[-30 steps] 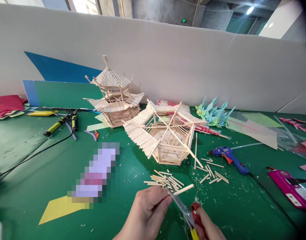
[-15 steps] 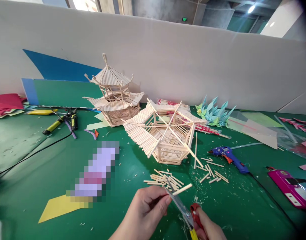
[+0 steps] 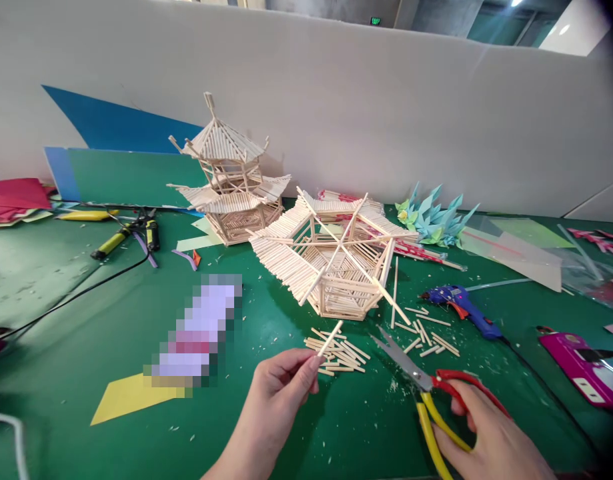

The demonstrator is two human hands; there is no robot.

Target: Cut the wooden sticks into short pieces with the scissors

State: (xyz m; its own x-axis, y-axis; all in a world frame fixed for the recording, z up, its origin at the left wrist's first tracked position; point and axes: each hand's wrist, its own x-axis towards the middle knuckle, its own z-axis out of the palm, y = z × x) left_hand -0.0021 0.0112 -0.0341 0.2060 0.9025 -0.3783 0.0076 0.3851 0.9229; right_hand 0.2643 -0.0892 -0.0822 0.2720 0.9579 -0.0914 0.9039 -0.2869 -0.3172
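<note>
Between thumb and fingers, my left hand (image 3: 283, 390) pinches a thin wooden stick (image 3: 331, 339), its far end tilted up to the right. My right hand (image 3: 486, 427) grips scissors (image 3: 416, 377) with red and yellow handles; their blades are slightly parted and point away to the left, apart from the stick. Just beyond my left hand lies a pile of short cut sticks (image 3: 353, 353). Farther back stands a hexagonal stick structure (image 3: 321, 273) with a partly covered roof and crossed beams. Behind it to the left is a finished-looking stick pagoda (image 3: 226, 180).
A blue glue gun (image 3: 466, 310) and a magenta device (image 3: 581, 367) lie at right with a cord. Loose sticks (image 3: 426, 337) are scattered near the structure. Pliers (image 3: 129, 237), yellow paper (image 3: 131, 400) and a blurred rectangle (image 3: 201, 333) are at left; folded paper leaves (image 3: 433, 217) stand behind.
The scissors have moved right, away from the stick, and their handles have spread. My left hand has shifted slightly left, and the stick now points more steeply upward. The view has tilted down slightly.
</note>
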